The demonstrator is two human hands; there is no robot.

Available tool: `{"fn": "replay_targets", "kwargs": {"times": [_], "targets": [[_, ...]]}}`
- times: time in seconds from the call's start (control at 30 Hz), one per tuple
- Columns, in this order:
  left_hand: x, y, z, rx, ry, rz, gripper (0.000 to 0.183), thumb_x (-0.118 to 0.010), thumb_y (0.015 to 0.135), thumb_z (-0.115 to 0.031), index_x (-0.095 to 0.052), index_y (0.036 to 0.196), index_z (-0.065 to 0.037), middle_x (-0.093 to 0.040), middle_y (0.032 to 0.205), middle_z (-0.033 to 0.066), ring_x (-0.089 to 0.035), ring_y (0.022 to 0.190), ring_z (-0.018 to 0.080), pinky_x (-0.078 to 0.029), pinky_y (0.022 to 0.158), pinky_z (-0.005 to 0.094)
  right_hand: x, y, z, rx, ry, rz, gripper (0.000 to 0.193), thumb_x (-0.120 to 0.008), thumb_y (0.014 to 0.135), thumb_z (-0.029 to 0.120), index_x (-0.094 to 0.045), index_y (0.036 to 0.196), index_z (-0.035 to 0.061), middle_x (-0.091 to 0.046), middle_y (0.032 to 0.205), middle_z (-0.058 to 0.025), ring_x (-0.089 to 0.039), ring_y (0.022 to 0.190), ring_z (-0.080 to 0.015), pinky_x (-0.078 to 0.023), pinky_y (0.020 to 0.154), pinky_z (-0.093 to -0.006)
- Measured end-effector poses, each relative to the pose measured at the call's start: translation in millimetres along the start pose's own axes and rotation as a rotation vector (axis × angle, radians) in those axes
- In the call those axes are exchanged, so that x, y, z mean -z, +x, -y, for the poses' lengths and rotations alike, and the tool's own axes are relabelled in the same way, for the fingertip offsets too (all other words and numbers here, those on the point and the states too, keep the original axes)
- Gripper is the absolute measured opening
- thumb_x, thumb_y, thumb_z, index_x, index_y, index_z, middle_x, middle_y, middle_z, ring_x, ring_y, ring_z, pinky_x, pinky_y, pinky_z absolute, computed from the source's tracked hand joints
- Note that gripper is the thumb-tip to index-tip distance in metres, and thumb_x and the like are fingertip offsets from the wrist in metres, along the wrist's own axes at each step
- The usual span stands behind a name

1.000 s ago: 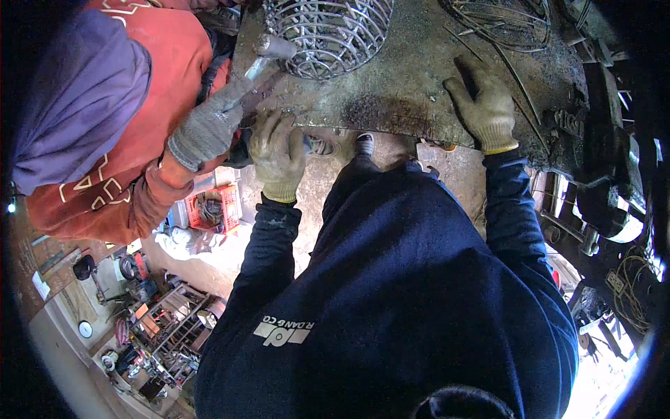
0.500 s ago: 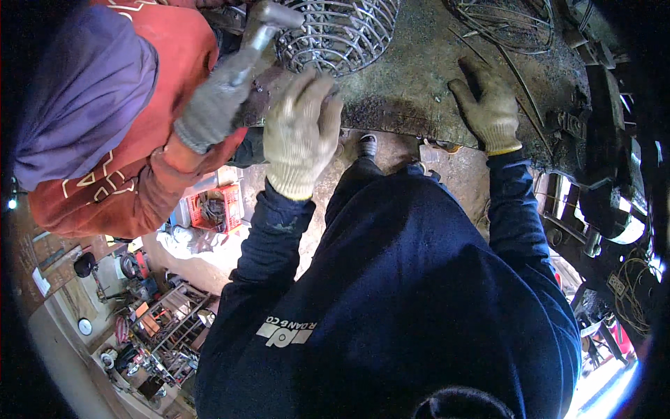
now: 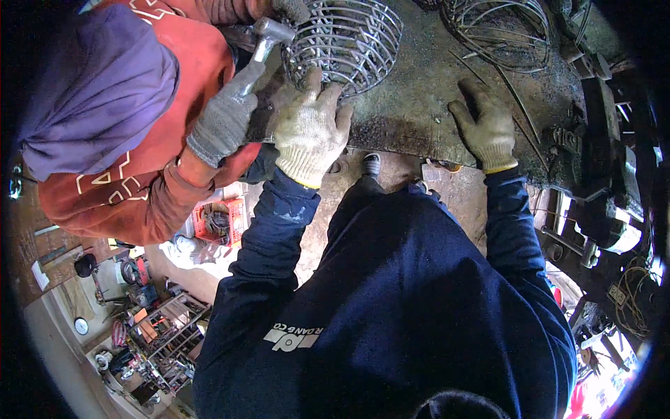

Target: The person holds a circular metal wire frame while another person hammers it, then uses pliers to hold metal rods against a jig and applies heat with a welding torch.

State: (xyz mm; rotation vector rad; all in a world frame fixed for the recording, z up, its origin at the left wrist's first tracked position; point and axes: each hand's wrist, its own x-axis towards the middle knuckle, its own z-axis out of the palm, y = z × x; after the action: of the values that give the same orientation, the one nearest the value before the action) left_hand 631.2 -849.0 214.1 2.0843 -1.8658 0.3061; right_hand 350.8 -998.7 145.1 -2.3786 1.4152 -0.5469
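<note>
Basket of wire, far left on table: likely stiff, heavy, best held by its sides. Left hand loose at table's near left edge, maybe touching basket; right hand empty on table's right.

Support: dark metal workbench, top worn and gritty, front edge running below the fingers of both hands. Darker patch of residue toward that edge, between left and right fingers. On the top:
– Rounded cage of metal bars: at the fingertips of the left hand, which overlap its near rim; contact uncertain.
– Right hand: resting on the surface, thumb apart from fingers.
– Loose wire coil: beyond the right fingertips, well apart from them.
– Thin rods: slanting past the right fingers, on their right; number unclear.
– Dark metal piece: farther right of those fingers, form unclear.
</note>
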Motion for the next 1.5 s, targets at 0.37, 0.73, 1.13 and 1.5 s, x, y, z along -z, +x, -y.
{"fn": "replay_targets", "kwargs": {"times": [0.37,0.73,1.13,1.5], "targets": [[-7,-12,18,0.053,-0.019,-0.022,0.03,-0.078,0.083,-0.025,-0.073,0.108,-0.009,-0.062,0.135,0.0233,-0.069,0.107,0.0394,-0.057,0.09,0.046,0,0,-2,0.082,-0.009,-0.043,0.052,-0.07,0.091,0.042,-0.067,0.132,0.0108,-0.07,0.126,-0.0157,-0.066,0.114,-0.0369,-0.052,0.099,-0.0457],[-6,5,9,-0.013,-0.04,-0.056,0.028,-0.078,0.08,-0.026,-0.074,0.103,-0.012,-0.061,0.136,0.0164,-0.072,0.091,0.036,-0.059,0.08,0.0447,4,2,5,0.047,0.006,-0.008,0.052,-0.07,0.091,0.043,-0.067,0.132,0.01,-0.069,0.128,-0.0155,-0.066,0.118,-0.0358,-0.051,0.101,-0.0449],[1,-39,-26,0.02,-0.278,0.146,0.03,-0.075,0.087,-0.022,-0.07,0.113,-0.008,-0.069,0.119,0.0145,-0.068,0.103,0.0356,-0.056,0.088,0.044,-3,0,-3,0.04,-0.037,-0.023,0.054,-0.069,0.092,0.046,-0.066,0.134,0.0124,-0.068,0.131,-0.0156,-0.065,0.117,-0.0366,-0.051,0.101,-0.0455],[-6,-56,-9,-0.018,-0.275,0.144,0.033,-0.076,0.085,-0.021,-0.069,0.113,-0.006,-0.068,0.123,0.0146,-0.065,0.11,0.037,-0.053,0.095,0.0459,3,-1,1,0.064,0.028,-0.032,0.054,-0.069,0.091,0.044,-0.066,0.133,0.0104,-0.069,0.128,-0.0154,-0.066,0.116,-0.0372,-0.051,0.1,-0.0454]]}}
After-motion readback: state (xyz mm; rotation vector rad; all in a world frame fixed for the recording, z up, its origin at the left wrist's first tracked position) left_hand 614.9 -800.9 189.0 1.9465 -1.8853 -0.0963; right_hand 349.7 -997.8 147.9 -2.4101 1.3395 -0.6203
